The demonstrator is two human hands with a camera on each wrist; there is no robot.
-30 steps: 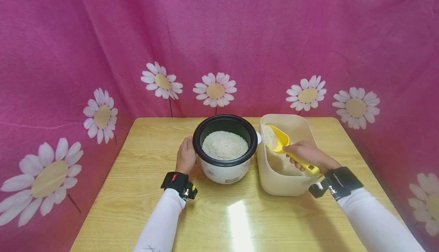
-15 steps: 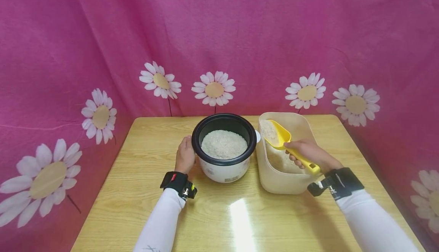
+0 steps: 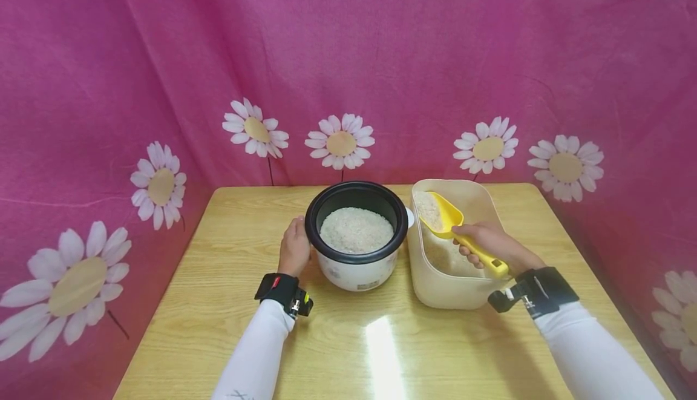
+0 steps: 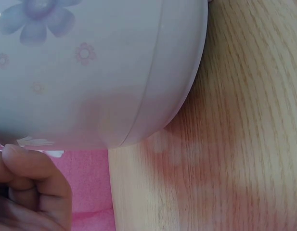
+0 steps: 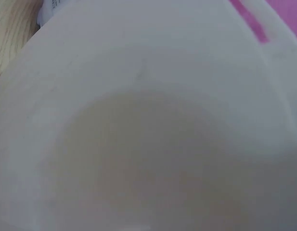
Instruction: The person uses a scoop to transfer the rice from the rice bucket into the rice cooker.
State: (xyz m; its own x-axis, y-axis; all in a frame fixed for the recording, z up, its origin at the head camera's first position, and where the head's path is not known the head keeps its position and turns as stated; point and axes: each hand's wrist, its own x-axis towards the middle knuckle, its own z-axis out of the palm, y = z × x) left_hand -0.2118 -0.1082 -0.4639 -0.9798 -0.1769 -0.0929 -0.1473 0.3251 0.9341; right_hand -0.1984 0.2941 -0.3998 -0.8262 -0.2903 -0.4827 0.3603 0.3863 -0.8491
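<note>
My right hand (image 3: pixel 484 244) grips the handle of a yellow scoop (image 3: pixel 451 215). Rice (image 3: pixel 428 207) fills the scoop's bowl, which hangs over the left side of a cream bin (image 3: pixel 452 294). More rice (image 3: pixel 446 256) lies inside the bin. To the left stands a white rice cooker (image 3: pixel 354 274) with a black rim, a mound of rice (image 3: pixel 356 230) in its pot. My left hand (image 3: pixel 294 247) holds the cooker's left side; its curled fingers (image 4: pixel 40 173) meet the flowered wall in the left wrist view. The right wrist view shows only the bin's pale wall (image 5: pixel 138 62) up close.
Both vessels stand side by side on a wooden table (image 3: pixel 229 327), near its back edge. A small white handle (image 3: pixel 411 218) juts from the cooker towards the bin. A pink curtain (image 3: pixel 348 55) with daisies encloses the table at the back and sides.
The scoop has risen slightly within the bin, and its rice shows more fully at the left rim. My left hand and the cooker have kept their places.
</note>
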